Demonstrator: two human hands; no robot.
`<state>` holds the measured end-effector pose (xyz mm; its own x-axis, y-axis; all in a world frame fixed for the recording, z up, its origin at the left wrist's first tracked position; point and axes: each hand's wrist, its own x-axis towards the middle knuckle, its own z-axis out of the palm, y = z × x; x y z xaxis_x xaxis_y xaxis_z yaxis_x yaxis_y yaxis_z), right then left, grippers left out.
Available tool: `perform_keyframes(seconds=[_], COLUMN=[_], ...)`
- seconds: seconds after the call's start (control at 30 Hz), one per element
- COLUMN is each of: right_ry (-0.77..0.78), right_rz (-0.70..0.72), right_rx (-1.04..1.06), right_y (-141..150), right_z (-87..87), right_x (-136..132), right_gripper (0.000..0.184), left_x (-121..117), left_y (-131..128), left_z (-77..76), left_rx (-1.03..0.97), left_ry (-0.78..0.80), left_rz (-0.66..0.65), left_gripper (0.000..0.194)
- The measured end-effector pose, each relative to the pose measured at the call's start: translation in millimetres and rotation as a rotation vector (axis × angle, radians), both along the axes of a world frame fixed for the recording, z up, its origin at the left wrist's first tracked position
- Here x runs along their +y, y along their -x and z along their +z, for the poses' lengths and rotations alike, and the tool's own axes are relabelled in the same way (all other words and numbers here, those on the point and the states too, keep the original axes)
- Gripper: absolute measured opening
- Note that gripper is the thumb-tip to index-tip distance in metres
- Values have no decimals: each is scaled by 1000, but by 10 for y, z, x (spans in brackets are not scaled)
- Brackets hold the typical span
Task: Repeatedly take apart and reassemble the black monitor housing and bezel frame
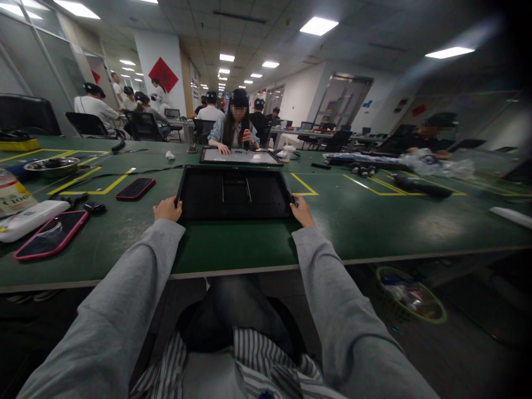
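A wide black rectangular panel (199, 194) with a raised rim lies before me on the green table. Two thin bright strips and a small fitting show near its middle; its exact kind is not clear. My left hand (168, 209) grips the left edge of it, fingers closed round the rim. On the opposite side my right hand (303, 211) holds the right edge in the same way, thumb toward the inside. Just beyond the panel is a flat framed screen-like sheet (245, 157), touched by the hand (224, 149) of a person sitting across.
Left on the table (236, 244) lie a red-edged phone (136, 189), a pink-cased phone (52, 235), a white device (35, 220) and a metal bowl (52, 165). To the right are a dark tool (421, 185) and plastic wrap (436, 163). A basket (440, 317) stands below.
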<state>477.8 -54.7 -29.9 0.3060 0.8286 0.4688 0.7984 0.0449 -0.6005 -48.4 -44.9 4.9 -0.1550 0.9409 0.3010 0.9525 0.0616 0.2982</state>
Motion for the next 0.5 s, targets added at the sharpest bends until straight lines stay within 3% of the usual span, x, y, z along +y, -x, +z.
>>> perform_keyframes(seconds=[0.5], right_ry=[20], right_rz=[22], right_rx=[-66], right_y=[56], right_z=[35], right_x=[-38], right_gripper=[54], left_x=[8], left_y=[44], left_z=[24], left_rx=[-50], left_ry=[74], left_rz=[56], left_gripper=[52])
